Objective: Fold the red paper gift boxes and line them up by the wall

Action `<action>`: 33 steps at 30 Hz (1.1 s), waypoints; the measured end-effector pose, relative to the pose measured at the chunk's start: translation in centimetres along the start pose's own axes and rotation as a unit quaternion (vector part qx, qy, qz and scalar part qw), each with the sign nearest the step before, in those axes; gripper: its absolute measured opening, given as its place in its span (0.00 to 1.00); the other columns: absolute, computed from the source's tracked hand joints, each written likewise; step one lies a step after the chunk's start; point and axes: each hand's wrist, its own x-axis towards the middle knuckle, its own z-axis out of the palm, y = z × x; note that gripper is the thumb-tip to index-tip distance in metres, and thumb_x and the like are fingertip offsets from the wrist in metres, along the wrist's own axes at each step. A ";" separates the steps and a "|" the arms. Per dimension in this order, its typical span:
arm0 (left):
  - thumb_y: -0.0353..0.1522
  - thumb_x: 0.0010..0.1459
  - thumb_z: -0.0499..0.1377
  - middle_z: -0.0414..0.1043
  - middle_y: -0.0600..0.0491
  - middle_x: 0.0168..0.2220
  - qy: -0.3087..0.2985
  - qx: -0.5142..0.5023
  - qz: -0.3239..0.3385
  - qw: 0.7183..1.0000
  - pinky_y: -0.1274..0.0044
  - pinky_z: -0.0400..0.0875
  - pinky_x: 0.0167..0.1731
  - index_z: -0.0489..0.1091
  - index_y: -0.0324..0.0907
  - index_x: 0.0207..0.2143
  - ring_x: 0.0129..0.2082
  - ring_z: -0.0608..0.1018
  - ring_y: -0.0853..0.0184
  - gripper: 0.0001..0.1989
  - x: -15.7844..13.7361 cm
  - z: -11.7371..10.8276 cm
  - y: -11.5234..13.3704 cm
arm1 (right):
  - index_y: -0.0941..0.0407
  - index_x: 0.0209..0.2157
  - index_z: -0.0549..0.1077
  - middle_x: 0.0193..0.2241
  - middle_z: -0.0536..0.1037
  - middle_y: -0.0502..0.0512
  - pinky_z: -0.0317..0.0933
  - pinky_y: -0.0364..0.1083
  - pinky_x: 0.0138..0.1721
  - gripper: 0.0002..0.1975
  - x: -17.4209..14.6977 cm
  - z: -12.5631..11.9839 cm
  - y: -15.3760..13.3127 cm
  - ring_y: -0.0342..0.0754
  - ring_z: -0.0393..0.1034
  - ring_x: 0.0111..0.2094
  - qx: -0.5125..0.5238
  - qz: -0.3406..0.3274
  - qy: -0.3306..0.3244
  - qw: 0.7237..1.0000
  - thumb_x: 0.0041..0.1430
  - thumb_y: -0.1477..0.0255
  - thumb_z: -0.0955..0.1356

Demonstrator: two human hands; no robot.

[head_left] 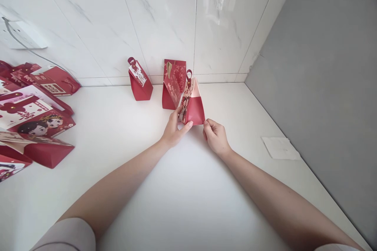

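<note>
The held box [196, 111] is red with pale pink towards its top; near the white tabletop's [179, 196] back edge, a small box [141, 91] pairs red with a white, red-printed panel [139, 74]. I see grey veins streaking the white wall tiles [165, 15].

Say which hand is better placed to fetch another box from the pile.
Likely the left hand: it's nearer the pile, though holding the front box; the right hand would reach across.

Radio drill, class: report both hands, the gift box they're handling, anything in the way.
Left hand gripping cartoon-printed gift box; right hand closed at its lower right corner. Box upright. Patterned red box close behind, possibly crowding.
</note>
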 end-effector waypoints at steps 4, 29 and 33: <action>0.41 0.50 0.66 0.60 0.43 0.58 0.081 0.095 0.043 0.991 0.66 0.71 0.47 0.57 0.46 0.62 0.54 0.70 0.56 0.38 -0.1 -0.2 0.3 | 0.53 0.21 0.60 0.16 0.66 0.47 0.52 0.43 0.25 0.18 0.1 0.0 0.1 0.45 0.60 0.19 -0.113 0.006 -0.041 0.993 0.66 0.64 0.57; 0.43 0.52 0.59 0.61 0.43 0.58 0.082 0.084 0.154 0.981 0.63 0.63 0.58 0.62 0.43 0.58 0.60 0.65 0.54 0.31 -0.1 -0.8 0.7 | 0.55 0.20 0.62 0.18 0.66 0.47 0.51 0.43 0.27 0.17 -0.4 0.2 -0.6 0.44 0.59 0.21 -0.115 -0.007 -0.112 0.987 0.62 0.65 0.60; 0.42 0.62 0.48 0.73 0.47 0.42 0.058 -0.084 0.022 0.995 0.71 0.69 0.44 0.69 0.40 0.46 0.44 0.75 0.60 0.19 0.2 -0.8 0.0 | 0.54 0.28 0.64 0.24 0.67 0.47 0.54 0.43 0.30 0.17 -0.2 0.4 -0.3 0.44 0.60 0.26 -0.020 -0.052 -0.085 0.995 0.63 0.56 0.63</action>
